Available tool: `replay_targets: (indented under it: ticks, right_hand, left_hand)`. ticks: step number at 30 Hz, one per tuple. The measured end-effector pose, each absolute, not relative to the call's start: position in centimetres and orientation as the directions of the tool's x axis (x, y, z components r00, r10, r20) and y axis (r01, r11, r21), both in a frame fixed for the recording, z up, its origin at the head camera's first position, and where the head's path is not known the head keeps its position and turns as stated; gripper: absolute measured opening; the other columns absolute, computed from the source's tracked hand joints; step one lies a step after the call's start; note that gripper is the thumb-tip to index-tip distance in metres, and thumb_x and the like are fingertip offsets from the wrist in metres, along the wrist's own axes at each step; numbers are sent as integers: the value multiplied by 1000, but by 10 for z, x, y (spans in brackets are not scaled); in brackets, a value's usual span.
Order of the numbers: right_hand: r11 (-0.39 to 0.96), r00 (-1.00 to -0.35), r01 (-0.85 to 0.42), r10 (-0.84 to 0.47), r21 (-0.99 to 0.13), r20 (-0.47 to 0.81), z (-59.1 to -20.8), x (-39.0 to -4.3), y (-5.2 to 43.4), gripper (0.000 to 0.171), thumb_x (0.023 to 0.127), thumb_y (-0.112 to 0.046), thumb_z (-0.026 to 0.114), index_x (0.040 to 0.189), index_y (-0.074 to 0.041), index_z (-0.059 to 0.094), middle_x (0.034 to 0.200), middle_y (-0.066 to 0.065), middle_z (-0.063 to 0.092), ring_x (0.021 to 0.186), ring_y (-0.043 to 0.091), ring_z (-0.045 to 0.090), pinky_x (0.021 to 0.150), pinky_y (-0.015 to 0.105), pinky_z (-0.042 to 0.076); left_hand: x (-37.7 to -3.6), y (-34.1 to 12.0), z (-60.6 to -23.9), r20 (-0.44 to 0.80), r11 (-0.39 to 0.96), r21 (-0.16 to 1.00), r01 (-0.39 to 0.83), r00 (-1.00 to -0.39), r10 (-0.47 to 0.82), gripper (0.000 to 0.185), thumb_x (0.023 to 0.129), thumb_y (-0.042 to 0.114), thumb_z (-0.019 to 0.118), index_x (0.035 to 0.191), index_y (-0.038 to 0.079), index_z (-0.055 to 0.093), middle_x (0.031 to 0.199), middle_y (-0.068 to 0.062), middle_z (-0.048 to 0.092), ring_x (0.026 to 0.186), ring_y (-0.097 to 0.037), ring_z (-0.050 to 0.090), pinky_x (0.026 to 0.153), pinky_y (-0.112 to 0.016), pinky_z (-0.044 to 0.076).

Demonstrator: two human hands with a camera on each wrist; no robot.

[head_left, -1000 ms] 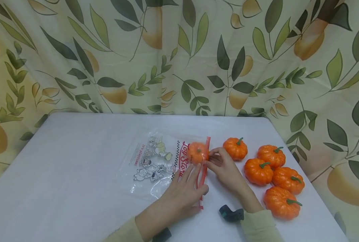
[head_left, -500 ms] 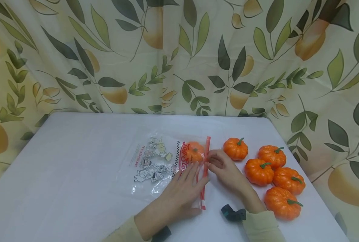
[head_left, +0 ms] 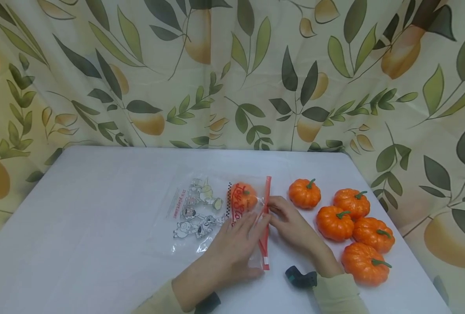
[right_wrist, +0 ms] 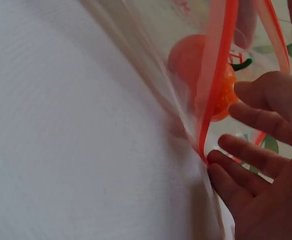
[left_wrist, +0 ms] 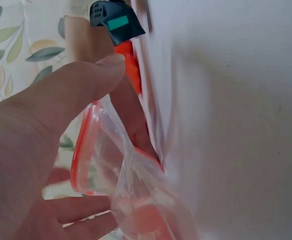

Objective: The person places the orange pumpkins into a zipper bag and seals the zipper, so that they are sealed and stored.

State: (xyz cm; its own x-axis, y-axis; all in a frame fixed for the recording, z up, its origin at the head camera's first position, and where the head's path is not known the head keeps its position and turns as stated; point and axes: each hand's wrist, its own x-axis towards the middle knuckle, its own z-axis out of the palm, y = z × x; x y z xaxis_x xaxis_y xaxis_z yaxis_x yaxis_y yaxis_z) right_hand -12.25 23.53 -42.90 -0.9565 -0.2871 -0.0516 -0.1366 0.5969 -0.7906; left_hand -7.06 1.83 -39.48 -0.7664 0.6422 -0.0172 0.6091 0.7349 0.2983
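A clear bag [head_left: 198, 224] is laid on the white table [head_left: 99, 226], and one orange pumpkin [head_left: 243, 195] can be seen inside, close to the bag's red edge [head_left: 268, 187]. In the right wrist view, a green stem is shown on that pumpkin, and the two red sides of the bag's mouth are held apart. The left hand [head_left: 230, 248] is laid over the bag, with its fingers stretched out and nothing pinched. The right hand [head_left: 296, 229] is held at the red edge, with its fingers loosely bent and spread; which of its fingers are touched by the bag cannot be told. The two hands are placed very near each other, but it cannot be told if they touch. Funny drawings and red letters are printed on the bag. To the right, five loose pumpkins [head_left: 335, 223] are set on the table: four are bunched up, and one is placed nearer the bag. A small dark gadget [head_left: 300, 278] is worn by the right sleeve [head_left: 338, 294]. Behind the table, a cloth [head_left: 248, 96] is covered with leaves and fruit.
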Motion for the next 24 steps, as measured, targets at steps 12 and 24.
replay_targets:
  ticks: [12,24]
  right_hand:
    - [695,-950,-102,-281,-712,-138,-427,-121,230,53,99,-36,57,147,-15,48,154,8,42,144,33,38,114,59,35]
    - [732,-987,-162,-136,-662,91,-401,-123,246,33,99,-19,59,131,-15,61,142,6,53,131,29,52,102,53,49]
  left_hand:
    - [-66,18,-396,-16,788,177,589,-799,601,109,76,70,70,156,9,28,163,-7,31,152,-25,27,119,-58,28]
    - [-68,18,-397,-17,776,204,597,-790,613,108,76,74,67,156,13,29,162,-6,32,151,-24,28,120,-56,27]
